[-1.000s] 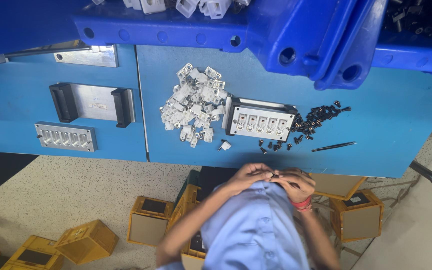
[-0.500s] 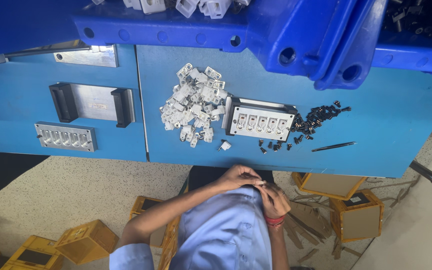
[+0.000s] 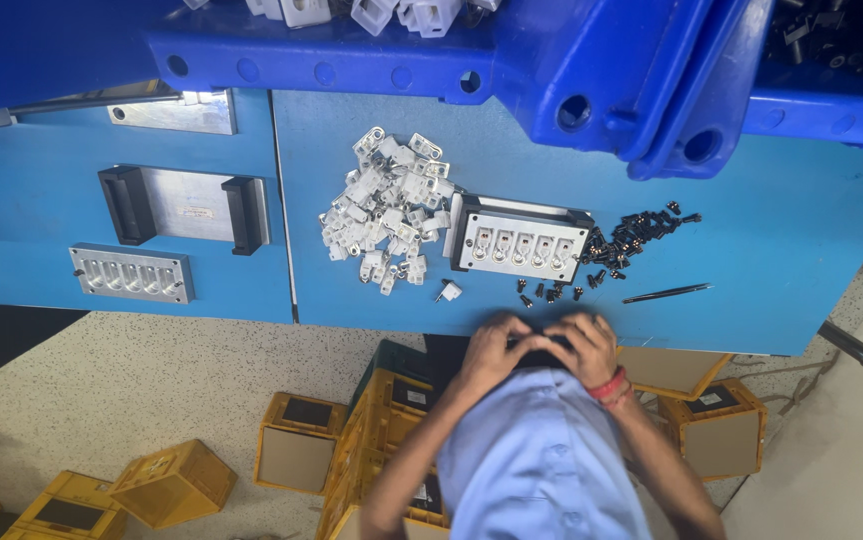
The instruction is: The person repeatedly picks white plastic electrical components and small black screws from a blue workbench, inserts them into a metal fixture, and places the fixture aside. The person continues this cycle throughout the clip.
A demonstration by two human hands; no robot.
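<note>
Head view, blue workbench [image 3: 781, 230], speckled floor [image 3: 151, 390], yellow boxes [image 3: 171, 485]

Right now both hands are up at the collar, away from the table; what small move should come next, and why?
Probably lower the right hand to the loose white part beside the fixture. Both hands, the left hand too, are off the table, and that part lies nearest the edge.

On the table [image 3: 801, 230] a jig [image 3: 519, 243] lies between a pile of clips [image 3: 386, 210] on its left and scattered screws [image 3: 631, 240] on its right. Tweezers [image 3: 666, 293] lie right of the screws. Both hands [image 3: 541, 345] meet at the table's near edge, boxes [image 3: 296, 455] on the floor below.
</note>
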